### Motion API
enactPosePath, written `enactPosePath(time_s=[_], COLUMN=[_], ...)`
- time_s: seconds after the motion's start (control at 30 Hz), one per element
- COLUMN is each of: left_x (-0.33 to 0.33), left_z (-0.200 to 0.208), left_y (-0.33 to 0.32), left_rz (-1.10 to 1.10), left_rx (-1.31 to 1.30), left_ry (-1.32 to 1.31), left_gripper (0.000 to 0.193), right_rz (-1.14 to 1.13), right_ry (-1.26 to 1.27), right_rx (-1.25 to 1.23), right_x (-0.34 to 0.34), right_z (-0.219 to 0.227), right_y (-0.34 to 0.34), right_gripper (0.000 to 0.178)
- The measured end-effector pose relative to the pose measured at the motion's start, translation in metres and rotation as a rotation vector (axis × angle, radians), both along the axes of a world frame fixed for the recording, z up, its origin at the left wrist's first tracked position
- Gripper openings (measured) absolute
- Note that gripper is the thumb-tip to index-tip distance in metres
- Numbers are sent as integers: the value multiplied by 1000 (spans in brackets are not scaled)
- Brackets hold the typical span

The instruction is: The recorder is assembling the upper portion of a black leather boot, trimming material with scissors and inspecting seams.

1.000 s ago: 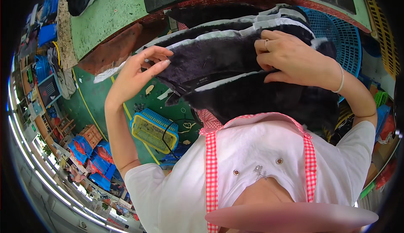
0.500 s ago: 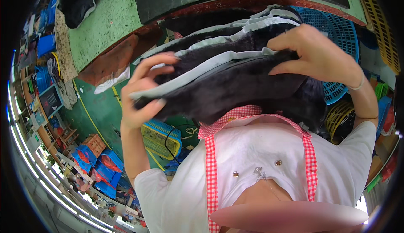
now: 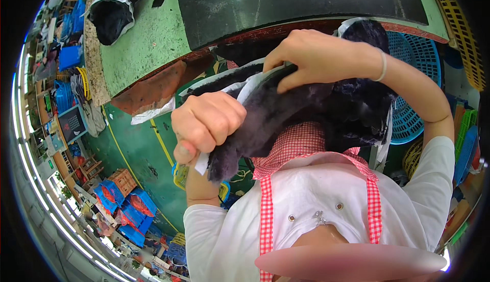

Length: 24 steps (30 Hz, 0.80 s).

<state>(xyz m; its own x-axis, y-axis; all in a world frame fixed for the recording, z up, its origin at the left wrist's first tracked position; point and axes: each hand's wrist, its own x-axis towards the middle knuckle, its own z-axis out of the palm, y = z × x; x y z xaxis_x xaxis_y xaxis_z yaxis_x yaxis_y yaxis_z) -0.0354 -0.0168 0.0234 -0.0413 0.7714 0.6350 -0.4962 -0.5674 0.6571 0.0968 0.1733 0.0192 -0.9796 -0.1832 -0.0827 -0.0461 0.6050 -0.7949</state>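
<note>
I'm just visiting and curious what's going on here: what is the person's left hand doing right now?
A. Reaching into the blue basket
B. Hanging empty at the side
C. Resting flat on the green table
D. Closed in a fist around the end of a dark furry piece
D: the left hand is closed in a fist around the lower end of the dark furry piece, with the right hand gripping it higher up.

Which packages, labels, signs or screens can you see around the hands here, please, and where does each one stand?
No clear package, sign or screen shows.
White tag or lining edge: sticks out below the left hand, which is clenched on the dark furry piece; small and pale, too small to tell which it is.
Blue panel with a dark grid face: far left on the floor; unclear what it is.
</note>
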Motion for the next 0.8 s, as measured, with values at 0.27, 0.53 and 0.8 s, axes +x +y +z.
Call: enactPosePath(time_s=[0.27,0.53,0.8], left_x=[4,24,5], left_z=[-23,-15,6], left_y=[6,51,60], left_rz=[508,676,628], left_rx=[16,-801,-951], left_ry=[406,900,978], left_gripper=[33,26,22], right_rz=[-161,-683,-1096], right_ry=[232,323,557], right_rx=[-293,-297,670], right_x=[-22,17,92], right_z=[-57,-14,-48], right_y=[-3,81,258], right_gripper=[26,12,24])
